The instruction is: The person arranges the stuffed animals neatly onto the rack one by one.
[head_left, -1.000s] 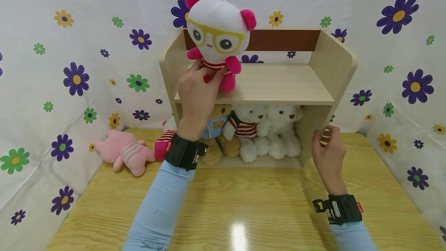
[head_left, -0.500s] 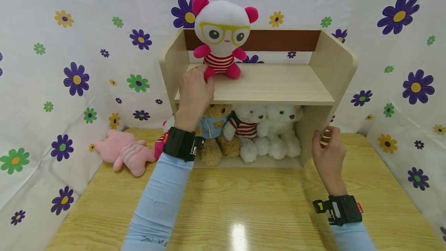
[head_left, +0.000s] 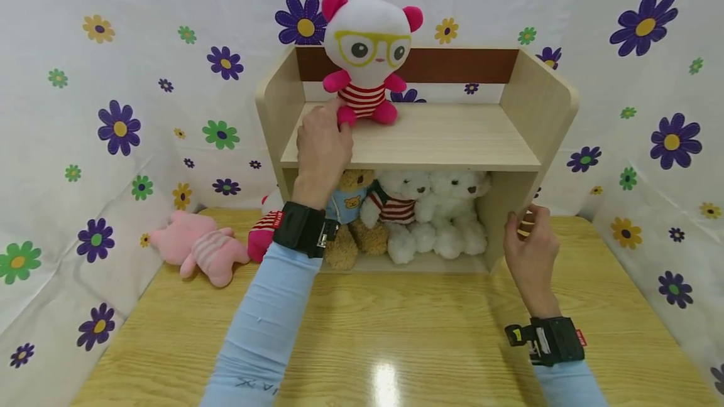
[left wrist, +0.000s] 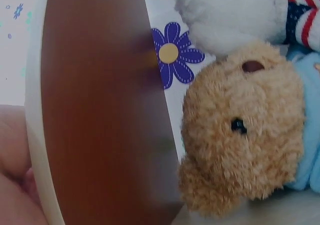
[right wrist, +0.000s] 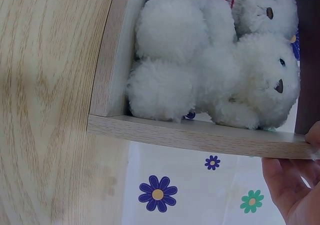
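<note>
A white panda plush (head_left: 370, 14) with pink ears, yellow glasses and a red-striped body sits on the left part of the upper board of a pale wooden shelf (head_left: 452, 137). My left hand (head_left: 324, 146) pinches its pink leg at the near left, thumb in front. In the left wrist view only a bit of that hand (left wrist: 15, 170) shows beyond the board. My right hand (head_left: 532, 256) grips the front edge of the shelf's right side panel. From the right wrist view, its thumb lies inside and the fingers (right wrist: 282, 185) outside the panel (right wrist: 200, 140).
On the lower level sit a brown bear (head_left: 342, 247) in a blue top, a white bear in a striped sweater (head_left: 398, 209) and a plain white bear (head_left: 455, 231). Left of the shelf, a pink plush (head_left: 212, 253) lies on the table (head_left: 384, 325), beside a partly hidden red-striped plush (head_left: 260, 237).
The panda plush has come down from above the board to sit on it, turned more upright and shifted slightly right. My left hand moved from its middle to its leg. The right hand stays put.
</note>
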Demonstrator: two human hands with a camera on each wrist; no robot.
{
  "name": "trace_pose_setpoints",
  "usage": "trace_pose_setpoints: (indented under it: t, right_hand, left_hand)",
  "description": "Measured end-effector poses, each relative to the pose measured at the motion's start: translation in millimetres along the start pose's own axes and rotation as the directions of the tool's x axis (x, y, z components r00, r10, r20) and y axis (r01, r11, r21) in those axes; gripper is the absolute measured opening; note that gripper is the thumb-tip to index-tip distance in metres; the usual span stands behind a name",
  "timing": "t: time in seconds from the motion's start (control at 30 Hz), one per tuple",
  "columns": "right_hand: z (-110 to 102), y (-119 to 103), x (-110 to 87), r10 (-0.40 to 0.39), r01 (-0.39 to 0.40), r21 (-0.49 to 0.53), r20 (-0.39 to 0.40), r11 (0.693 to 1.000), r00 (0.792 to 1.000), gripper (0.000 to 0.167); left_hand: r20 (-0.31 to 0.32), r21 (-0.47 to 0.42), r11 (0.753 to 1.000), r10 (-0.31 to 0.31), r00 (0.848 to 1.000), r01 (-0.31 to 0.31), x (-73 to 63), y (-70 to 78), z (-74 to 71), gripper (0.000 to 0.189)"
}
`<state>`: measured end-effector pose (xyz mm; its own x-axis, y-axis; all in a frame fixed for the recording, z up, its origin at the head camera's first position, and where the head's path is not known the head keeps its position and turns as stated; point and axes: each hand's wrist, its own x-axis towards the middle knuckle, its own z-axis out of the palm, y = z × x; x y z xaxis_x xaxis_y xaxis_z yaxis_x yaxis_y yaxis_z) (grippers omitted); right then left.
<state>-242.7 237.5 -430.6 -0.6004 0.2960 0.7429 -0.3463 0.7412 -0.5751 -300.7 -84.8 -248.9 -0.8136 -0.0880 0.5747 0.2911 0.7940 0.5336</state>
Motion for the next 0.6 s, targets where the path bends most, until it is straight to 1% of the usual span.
trace_pose_setpoints:
  t: [0.1,0.23,0.33,0.47,0.6]
  right_hand:
    - [1.7,-1.9,-1.0,0.000,0.000,0.000,-0.003,1.000,1.000,0.028]
    - [-1.5,-0.2,0.2,0.001,-0.001,-0.007,-0.008,1.000,1.000,0.029]
    - [-2.7,0.3,0.1,-0.001,0.001,-0.014,-0.012,1.000,1.000,0.029]
    - [-1.5,1.0,0.2,-0.011,0.011,-0.008,-0.031,1.000,0.999,0.025]
    - [0.8,0.7,0.8,-0.019,0.019,0.004,-0.031,1.000,0.999,0.024]
  left_hand:
    - [0.021,-0.005,1.000,0.013,1.000,-0.013,0.3,4.0,5.0,0.026]
    - [0.059,-0.016,0.998,0.064,0.996,-0.063,2.6,16.8,17.9,0.020]
    - [0.091,-0.028,0.995,0.100,0.991,-0.098,2.5,26.7,26.7,0.017]
    - [0.118,-0.047,0.991,0.133,0.984,-0.128,2.0,37.8,37.4,0.014]
    - [0.138,-0.055,0.985,0.167,0.976,-0.161,3.9,48.1,45.6,0.012]
